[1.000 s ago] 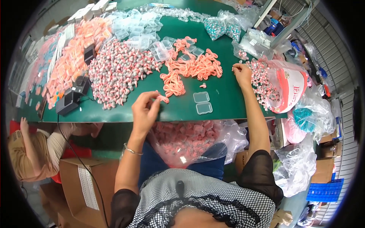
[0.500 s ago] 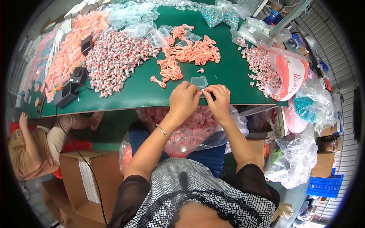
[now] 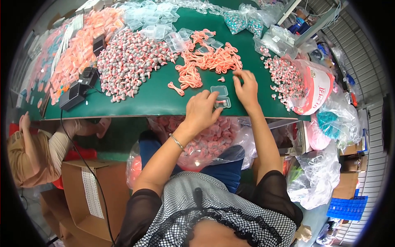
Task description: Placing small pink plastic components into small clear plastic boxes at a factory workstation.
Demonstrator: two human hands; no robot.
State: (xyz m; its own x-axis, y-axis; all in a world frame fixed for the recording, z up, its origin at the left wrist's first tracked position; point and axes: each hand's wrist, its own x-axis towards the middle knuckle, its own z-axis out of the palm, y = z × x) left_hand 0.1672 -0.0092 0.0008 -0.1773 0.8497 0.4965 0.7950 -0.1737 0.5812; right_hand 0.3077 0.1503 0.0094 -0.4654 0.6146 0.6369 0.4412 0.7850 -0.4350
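Note:
A small clear plastic case [image 3: 223, 102] lies on the green table near its front edge, its lid [image 3: 219, 89] folded back away from me. Something pink sits inside it, too small to make out fully. My left hand [image 3: 200, 110] holds the case at its left side, thumb and fingertip on either edge. To the right and farther in, my right hand [image 3: 247, 89] is raised with fingers apart and nothing visible in them. Left of its fingertips lies a single pink-and-grey plug-shaped piece [image 3: 221, 79]. Beyond that is a heap of orange cord bundles [image 3: 222, 58].
Many pink-and-grey pieces [image 3: 127, 61] are heaped on the left; more spill from a bag [image 3: 317, 88] at right. Clear cases [image 3: 152, 16] lie at the back. A black adapter [image 3: 73, 95] trails a cable. A bag of pink pieces [image 3: 210, 142] rests below the table edge. A person [image 3: 31, 160] sits at left.
My right hand has left the case and moved up and right, its fingers opening. My left hand stays at the case, now with something pink in it.

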